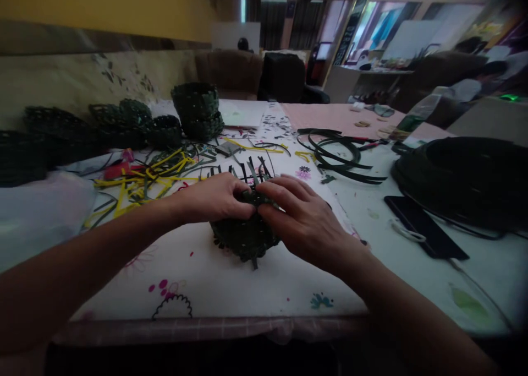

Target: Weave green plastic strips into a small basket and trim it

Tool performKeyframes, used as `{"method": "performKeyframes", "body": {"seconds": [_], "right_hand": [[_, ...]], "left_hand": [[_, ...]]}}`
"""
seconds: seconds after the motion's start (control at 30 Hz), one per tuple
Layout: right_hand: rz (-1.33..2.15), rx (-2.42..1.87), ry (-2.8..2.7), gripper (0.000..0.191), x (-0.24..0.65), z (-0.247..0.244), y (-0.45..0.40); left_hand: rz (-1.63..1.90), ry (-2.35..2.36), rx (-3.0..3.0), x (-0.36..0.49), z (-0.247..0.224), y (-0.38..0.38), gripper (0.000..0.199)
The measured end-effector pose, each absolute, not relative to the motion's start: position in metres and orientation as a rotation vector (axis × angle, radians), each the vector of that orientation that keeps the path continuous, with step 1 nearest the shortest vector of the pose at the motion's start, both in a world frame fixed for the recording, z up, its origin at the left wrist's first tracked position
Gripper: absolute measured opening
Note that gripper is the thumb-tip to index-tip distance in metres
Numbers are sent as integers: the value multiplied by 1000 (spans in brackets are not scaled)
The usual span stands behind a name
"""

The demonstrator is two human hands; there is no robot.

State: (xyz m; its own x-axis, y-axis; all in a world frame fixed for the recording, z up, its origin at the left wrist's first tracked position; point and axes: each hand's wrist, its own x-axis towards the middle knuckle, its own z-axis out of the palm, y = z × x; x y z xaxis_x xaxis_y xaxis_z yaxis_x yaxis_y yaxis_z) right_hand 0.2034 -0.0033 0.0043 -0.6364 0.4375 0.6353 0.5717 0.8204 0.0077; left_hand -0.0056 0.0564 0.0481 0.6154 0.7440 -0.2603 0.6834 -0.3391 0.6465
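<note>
Here on the printed cloth (231, 290), near the front edge of the tabletop (416, 288), the left hand (214, 198) and right hand (305, 222) clamp a dark green woven basket (245, 238) together; any slackened grip could let its upright strips (252, 172) spring loose.

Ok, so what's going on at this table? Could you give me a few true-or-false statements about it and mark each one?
1. The left hand and right hand hold a dark green woven basket. True.
2. More baskets stand at the table's right end. False: the other woven baskets are at the left, by the wall.
3. Yellow strips lie left of the hands. True.
4. A phone sits on top of the big black coil. False: the phone lies on the table beside the coil.
</note>
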Motion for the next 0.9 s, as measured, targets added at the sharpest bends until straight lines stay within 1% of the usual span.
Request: {"method": "performKeyframes", "body": {"seconds": [0.13,0.23,0.37,0.57,0.7,0.9], "right_hand": [[-395,-686,-2526,30,199,15,8],[-434,-600,-2707,32,198,19,20],[-391,-574,-2841,31,198,25,30],[-430,-470,-2941,30,202,35,32],[-373,-531,-2934,30,202,33,35],[-360,-709,-2930,30,202,26,35]], "left_hand": [[89,1062,2130,-5,49,66,18],[32,1023,2127,-4,47,72,25],[-48,973,2118,-1,43,76,30],[-76,926,2108,0,42,79,25],[-94,874,2141,-2,43,84,23],[-180,776,2336,-5,47,94,33]]}}
